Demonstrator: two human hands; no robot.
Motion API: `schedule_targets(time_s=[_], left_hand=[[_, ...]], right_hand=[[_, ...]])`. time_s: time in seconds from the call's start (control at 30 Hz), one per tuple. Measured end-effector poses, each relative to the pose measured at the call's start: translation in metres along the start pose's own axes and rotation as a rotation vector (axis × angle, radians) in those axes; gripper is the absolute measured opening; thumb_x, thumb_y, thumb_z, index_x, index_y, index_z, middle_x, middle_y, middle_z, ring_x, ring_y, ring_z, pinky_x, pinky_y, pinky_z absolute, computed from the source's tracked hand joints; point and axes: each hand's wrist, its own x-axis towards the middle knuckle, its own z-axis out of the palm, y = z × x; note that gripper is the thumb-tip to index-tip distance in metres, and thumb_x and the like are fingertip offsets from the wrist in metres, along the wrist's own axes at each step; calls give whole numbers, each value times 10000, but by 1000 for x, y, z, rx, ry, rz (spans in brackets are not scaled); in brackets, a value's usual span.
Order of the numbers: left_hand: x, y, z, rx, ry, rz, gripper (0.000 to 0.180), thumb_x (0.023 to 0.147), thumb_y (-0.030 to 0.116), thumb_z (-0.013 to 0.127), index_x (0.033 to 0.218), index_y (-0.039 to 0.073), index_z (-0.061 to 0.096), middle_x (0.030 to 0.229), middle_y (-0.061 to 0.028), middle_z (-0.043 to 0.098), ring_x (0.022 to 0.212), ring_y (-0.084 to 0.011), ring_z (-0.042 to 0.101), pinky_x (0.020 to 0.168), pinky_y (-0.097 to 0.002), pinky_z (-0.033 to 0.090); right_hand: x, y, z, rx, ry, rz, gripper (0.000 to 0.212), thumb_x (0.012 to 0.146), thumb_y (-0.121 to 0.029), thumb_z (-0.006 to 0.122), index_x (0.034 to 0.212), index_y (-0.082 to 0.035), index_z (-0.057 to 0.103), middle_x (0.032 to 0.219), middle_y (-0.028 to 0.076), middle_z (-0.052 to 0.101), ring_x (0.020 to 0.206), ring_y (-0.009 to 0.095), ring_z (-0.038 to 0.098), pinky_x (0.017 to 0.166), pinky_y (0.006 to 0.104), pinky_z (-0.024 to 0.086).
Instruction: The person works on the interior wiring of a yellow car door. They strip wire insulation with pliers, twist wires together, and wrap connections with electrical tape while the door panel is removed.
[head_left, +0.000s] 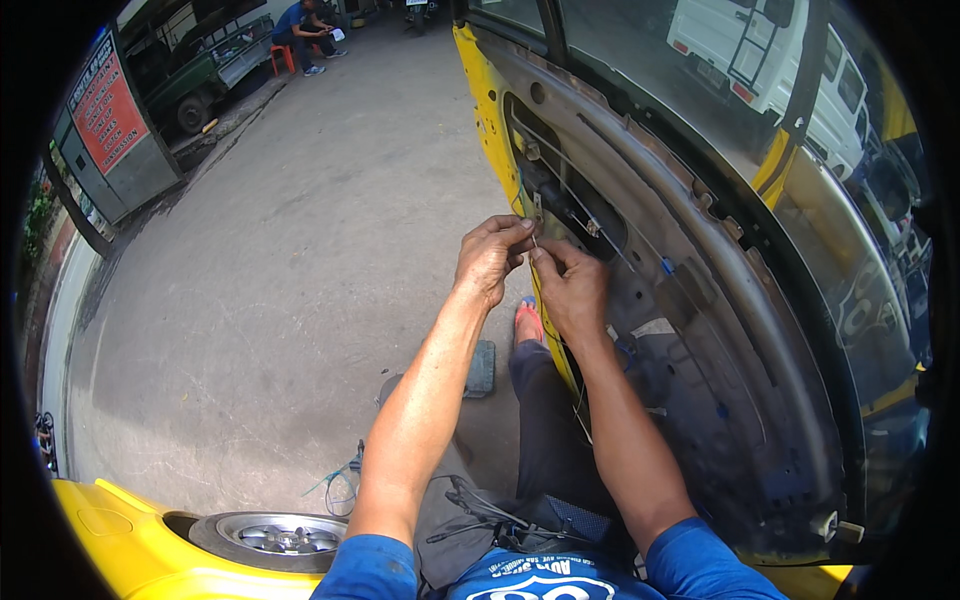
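Note:
My left hand [490,258] is closed, with thumb and fingertips pinched together beside the edge of a stripped yellow car door [488,105]. Close against it, my right hand [572,290] pinches too. A thin wire [535,241] shows between the two sets of fingertips; its ends are hidden by the fingers. The door's inner panel is off, baring grey metal, a large opening and thin rods [567,180]. A dark strand of wiring hangs down along the yellow edge below my hands.
A wheel [285,537] sits by yellow bodywork [125,530] at lower left. Loose wires [340,485] and a greenish-grey block [481,370] lie on the concrete. A person [300,35] sits on a red stool far off, near a green truck [215,65]. A red sign [105,115] stands left.

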Motion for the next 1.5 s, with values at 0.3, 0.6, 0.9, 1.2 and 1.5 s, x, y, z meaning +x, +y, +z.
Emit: schedule_targets(time_s=[0.3,0.6,0.9,1.2,1.5], left_hand=[[-2,-1,1,-22,-11,4,192,947,124,785,1095,23,716,928,-43,764,815,-121,742,684,-243,510],[-1,-3,-4,-40,-10,-26,212,960,168,774,1099,18,716,943,-53,769,833,-130,751,709,-252,535],[1,-2,-11,-36,-32,-61,217,972,187,764,1105,25,708,964,-60,773,859,-143,760,745,-270,557],[1,-2,-12,-37,-44,-38,208,966,191,764,1094,36,711,947,-52,773,843,-136,755,748,-267,557],[2,-1,-15,9,-43,-58,198,987,197,747,1104,42,706,978,-49,760,872,-143,728,780,-274,533]], right_hand=[[0,6,1,6,48,55,158,964,-87,705,1056,29,761,848,111,775,717,150,716,671,316,550],[-1,5,3,77,-14,78,139,1000,-55,679,1105,27,721,878,116,778,778,150,759,687,305,589],[2,10,5,118,-29,137,110,1022,-45,651,1082,22,714,903,80,762,792,129,741,724,283,594],[2,15,10,236,-16,114,124,982,-27,703,1097,21,706,929,93,782,828,132,747,745,289,593],[1,13,9,-26,76,-57,216,930,-24,752,1136,21,704,916,158,796,827,188,774,759,330,593]])
